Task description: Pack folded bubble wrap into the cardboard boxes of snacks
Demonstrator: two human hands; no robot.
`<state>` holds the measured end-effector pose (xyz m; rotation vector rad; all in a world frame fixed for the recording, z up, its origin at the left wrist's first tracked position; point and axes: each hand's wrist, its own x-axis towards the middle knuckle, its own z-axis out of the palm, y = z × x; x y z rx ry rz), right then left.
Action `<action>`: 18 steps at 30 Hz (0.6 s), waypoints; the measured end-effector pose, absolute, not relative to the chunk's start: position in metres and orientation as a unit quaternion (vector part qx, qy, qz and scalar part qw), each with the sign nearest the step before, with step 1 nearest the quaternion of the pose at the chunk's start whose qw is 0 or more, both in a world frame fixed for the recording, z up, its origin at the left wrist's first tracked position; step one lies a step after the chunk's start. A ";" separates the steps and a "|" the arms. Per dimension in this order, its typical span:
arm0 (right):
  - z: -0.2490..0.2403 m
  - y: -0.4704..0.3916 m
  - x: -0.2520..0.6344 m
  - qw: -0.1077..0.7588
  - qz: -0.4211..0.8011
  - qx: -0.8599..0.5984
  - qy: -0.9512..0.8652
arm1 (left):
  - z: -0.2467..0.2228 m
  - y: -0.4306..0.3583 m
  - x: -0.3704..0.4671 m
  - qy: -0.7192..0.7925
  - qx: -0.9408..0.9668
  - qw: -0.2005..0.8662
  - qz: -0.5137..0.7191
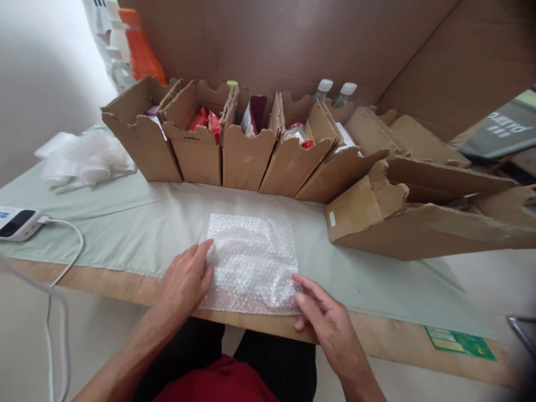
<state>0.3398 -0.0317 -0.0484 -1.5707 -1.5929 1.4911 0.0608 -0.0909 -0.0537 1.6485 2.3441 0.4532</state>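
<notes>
I have a sheet of bubble wrap (251, 262) lying flat on the pale green cloth (138, 223) that covers the table (377, 335), its near edge right at the cloth's front border, just in front of me. My left hand (184, 285) rests on the sheet's left edge, fingers loosely spread and flat, not pinching anything. My right hand (326, 324) sits at the near right corner, fingertips extended and touching the wrap where it puckers slightly; I cannot tell whether a finger is tucked under that corner.

To handle the sheet well, I judge that flat, light pressure is what matters: the wrap is slippery and springy, so pressing with the pads keeps it from sliding on the cloth, while a hard pinch would bunch it. The left hand works best as an anchor while the right takes care of the raised corner. Keeping both hands low and level should stop the sheet from skewing towards the table edge.

Beyond the sheet stands a row of open cardboard boxes (243, 151) holding packets. A larger cardboard box (419, 223) lies to the right of the sheet. At far left are a crumpled white plastic bag (84, 159) and a white device (19, 223) with its cable (69, 251).
</notes>
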 end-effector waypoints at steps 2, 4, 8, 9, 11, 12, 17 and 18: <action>-0.048 -0.042 0.346 0.217 0.542 -0.568 -0.581 | -0.054 -0.087 0.059 0.806 0.566 0.102 0.143; -0.047 -0.044 0.356 0.220 0.518 -0.565 -0.604 | -0.052 -0.086 0.055 0.803 0.572 0.077 0.145; -0.038 -0.023 0.363 0.285 0.340 -0.561 -0.698 | -0.046 -0.087 0.052 0.757 0.623 0.016 0.197; -0.036 -0.015 0.357 0.296 0.292 -0.541 -0.731 | -0.045 -0.086 0.054 0.740 0.639 0.000 0.210; -0.034 -0.001 0.331 0.282 0.224 -0.462 -0.810 | -0.045 -0.081 0.059 0.707 0.671 -0.018 0.221; -0.034 0.006 0.315 0.255 0.206 -0.408 -0.852 | -0.045 -0.078 0.062 0.695 0.687 -0.015 0.212; -0.051 0.037 0.277 0.092 0.172 -0.248 -0.949 | -0.053 -0.069 0.067 0.683 0.718 0.037 0.131; -0.055 0.041 0.287 0.092 0.155 -0.277 -0.944 | -0.055 -0.069 0.065 0.682 0.717 0.040 0.136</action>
